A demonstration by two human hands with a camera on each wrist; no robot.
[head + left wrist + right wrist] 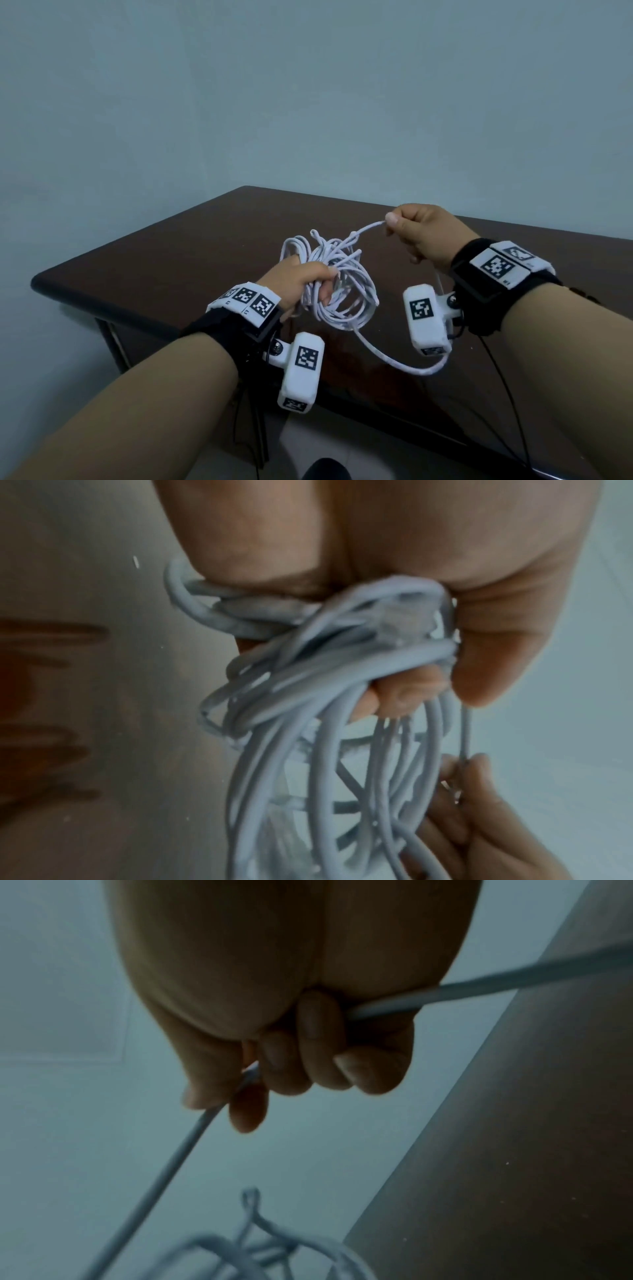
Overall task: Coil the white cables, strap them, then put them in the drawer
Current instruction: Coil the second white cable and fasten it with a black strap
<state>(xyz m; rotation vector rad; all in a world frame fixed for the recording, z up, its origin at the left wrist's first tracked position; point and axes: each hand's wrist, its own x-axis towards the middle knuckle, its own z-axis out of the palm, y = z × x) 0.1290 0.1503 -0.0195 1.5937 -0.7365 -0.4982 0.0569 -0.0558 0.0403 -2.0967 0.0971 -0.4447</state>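
Observation:
A bundle of white cable [339, 284] hangs in loose, untidy loops above the dark brown table [164, 260]. My left hand [305, 277] grips the bundle at its left side, fingers curled round several strands [342, 669]. My right hand [411, 229] is raised to the right and pinches a single strand [368, 228] that runs from the bundle. The same strand passes through the curled right fingers [308, 1047] and trails out below the wrist in a long slack loop [411, 366]. No strap or drawer is visible.
The table stands against a pale blue-grey wall [308, 85]; its near edge [376, 401] runs under my wrists. A pale tiled floor [301, 445] and a dark shoe tip [325, 471] show below. Black leads [510, 404] hang from the wrist cameras.

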